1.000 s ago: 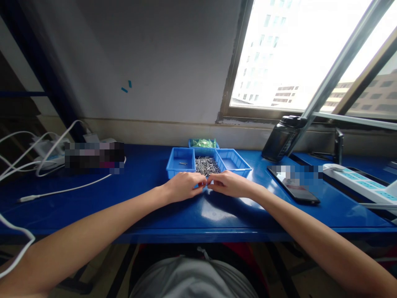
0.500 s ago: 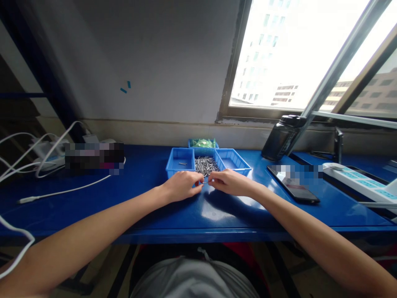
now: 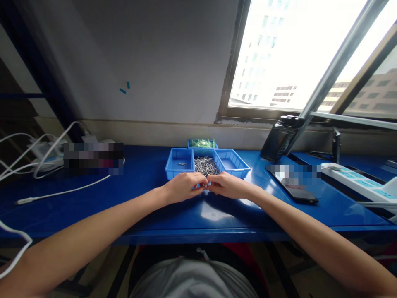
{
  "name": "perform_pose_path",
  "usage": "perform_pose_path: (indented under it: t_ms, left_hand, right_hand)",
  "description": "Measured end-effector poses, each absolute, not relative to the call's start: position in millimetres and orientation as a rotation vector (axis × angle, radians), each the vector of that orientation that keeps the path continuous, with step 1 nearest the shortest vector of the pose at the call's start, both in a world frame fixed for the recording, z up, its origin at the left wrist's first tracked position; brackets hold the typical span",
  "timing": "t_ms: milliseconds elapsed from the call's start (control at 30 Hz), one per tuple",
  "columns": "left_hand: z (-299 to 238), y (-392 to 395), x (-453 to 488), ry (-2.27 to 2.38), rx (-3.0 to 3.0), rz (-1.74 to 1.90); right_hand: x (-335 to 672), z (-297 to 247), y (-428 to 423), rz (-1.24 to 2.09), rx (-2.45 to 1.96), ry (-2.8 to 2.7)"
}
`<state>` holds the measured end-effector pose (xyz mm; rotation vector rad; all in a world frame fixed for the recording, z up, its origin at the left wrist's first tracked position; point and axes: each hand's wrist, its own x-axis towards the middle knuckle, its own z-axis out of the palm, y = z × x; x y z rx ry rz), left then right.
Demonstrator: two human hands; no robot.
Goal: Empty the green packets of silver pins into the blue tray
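My left hand (image 3: 182, 186) and my right hand (image 3: 226, 184) meet fingertip to fingertip on the blue table (image 3: 204, 211), just in front of the trays. Both are pinched on a small metal pin (image 3: 205, 186) held between them. Right behind the fingers lies the middle blue tray (image 3: 206, 166), heaped with several grey metal pins. The left blue tray (image 3: 180, 162) holds one or two pins. The right blue tray (image 3: 232, 163) looks empty. A further tray (image 3: 202, 143) behind them holds green parts.
A dark bottle (image 3: 281, 138) leans at the window sill on the right. A phone (image 3: 293, 186) and a white power strip (image 3: 356, 180) lie right of the trays. White cables (image 3: 58, 191) and a charger sit at the left.
The fingertips, slightly apart half a second ago, have closed together again in front of the middle tray. Nothing else on the table has moved.
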<state>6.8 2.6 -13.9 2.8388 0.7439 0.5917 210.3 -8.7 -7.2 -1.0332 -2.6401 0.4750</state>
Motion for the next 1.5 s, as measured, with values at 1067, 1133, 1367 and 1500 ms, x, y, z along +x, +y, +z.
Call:
perform_pose_path:
  t_ms: [1067,1133,1367,1500]
  left_hand:
    - [-12.4,1.4,5.5,1.018,2.885,0.488]
    - [-11.9,1.2,5.1,1.024,2.892,0.485]
    - [-13.0,1.9,4.4,1.007,2.927,0.492]
    - [-13.0,1.6,4.7,1.016,2.931,0.541]
  right_hand:
    - [215.5,-1.9,-7.0,0.234,-1.117,-2.645]
    - [216.3,-1.2,-6.6,0.214,-1.118,-2.636]
    - [215.0,-1.2,-7.3,0.23,-1.122,-2.654]
    - [215.1,-3.0,-7.0,0.258,-1.145,-2.667]
